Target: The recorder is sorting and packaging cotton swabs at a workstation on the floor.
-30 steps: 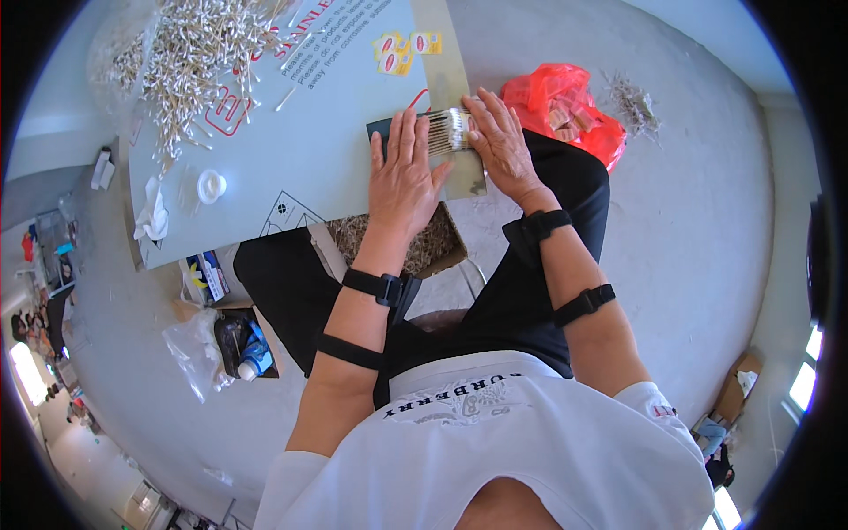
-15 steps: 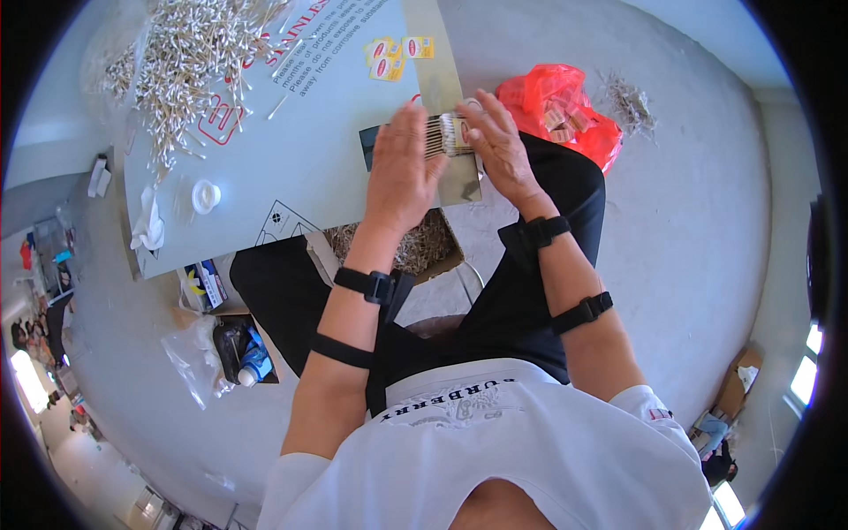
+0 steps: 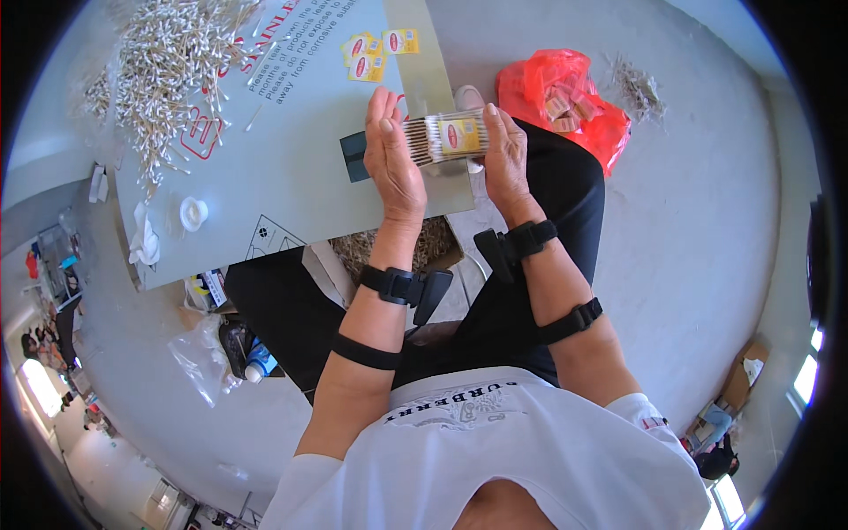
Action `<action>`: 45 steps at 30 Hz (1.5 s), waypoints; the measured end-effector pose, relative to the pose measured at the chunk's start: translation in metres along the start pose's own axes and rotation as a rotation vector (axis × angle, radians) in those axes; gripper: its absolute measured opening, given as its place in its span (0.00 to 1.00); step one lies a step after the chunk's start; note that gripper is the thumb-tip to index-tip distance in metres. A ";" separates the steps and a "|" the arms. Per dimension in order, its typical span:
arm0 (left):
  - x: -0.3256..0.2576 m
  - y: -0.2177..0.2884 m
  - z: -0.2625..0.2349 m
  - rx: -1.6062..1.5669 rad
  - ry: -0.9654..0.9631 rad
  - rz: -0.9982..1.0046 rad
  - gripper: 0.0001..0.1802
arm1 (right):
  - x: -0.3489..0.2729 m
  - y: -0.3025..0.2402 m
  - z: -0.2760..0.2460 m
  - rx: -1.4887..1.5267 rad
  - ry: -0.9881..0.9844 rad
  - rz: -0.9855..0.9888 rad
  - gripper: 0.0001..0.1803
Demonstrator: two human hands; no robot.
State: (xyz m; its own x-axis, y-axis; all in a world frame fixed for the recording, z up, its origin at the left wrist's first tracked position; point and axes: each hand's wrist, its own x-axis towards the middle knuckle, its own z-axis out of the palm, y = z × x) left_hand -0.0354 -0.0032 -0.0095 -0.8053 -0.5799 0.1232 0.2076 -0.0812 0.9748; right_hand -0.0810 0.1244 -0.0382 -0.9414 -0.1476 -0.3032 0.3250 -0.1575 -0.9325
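Observation:
A bundle of thin sticks [image 3: 446,137] wrapped in a yellow label band is pressed between my two palms, held level above the grey board [image 3: 291,168]. My left hand [image 3: 393,163] pushes flat against the bundle's left end. Against the right end presses my right hand [image 3: 503,159], fingers straight. A dark small pad [image 3: 353,157] lies on the board just left of my left hand. A big loose heap of the same sticks [image 3: 163,66] covers the board's far left. A few yellow labels [image 3: 375,44] lie at the board's far edge.
A red plastic bag [image 3: 565,102] with finished bundles sits on the floor to the right, a small stick pile [image 3: 638,88] beyond it. A white cap [image 3: 193,212] and crumpled tissue [image 3: 143,238] lie on the board's left. Bags and bottles [image 3: 230,340] sit below the board.
Both hands have lifted the bundle off the board and now squeeze it end to end between the palms; earlier they pressed it down flat on the board.

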 end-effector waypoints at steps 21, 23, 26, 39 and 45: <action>-0.036 0.016 0.030 -0.205 0.013 -0.146 0.42 | -0.029 -0.007 0.026 0.575 0.192 0.127 0.13; -0.036 0.017 0.033 -0.262 0.020 -0.166 0.41 | -0.030 -0.013 0.033 0.532 0.193 0.119 0.13; -0.036 0.016 0.029 -0.296 0.026 -0.173 0.41 | -0.027 -0.012 0.030 0.495 0.207 0.125 0.14; -0.035 0.030 0.021 -0.283 0.098 -0.357 0.41 | -0.027 -0.014 0.035 0.470 0.199 0.133 0.18; -0.028 0.037 0.013 -0.188 0.095 -0.438 0.39 | -0.034 -0.019 0.045 0.349 0.201 0.097 0.13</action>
State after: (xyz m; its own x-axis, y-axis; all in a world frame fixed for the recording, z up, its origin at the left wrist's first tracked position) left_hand -0.0124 0.0204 0.0253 -0.7870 -0.5293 -0.3169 -0.0355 -0.4740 0.8798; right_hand -0.0511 0.0888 -0.0017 -0.8925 0.0096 -0.4510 0.3919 -0.4786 -0.7857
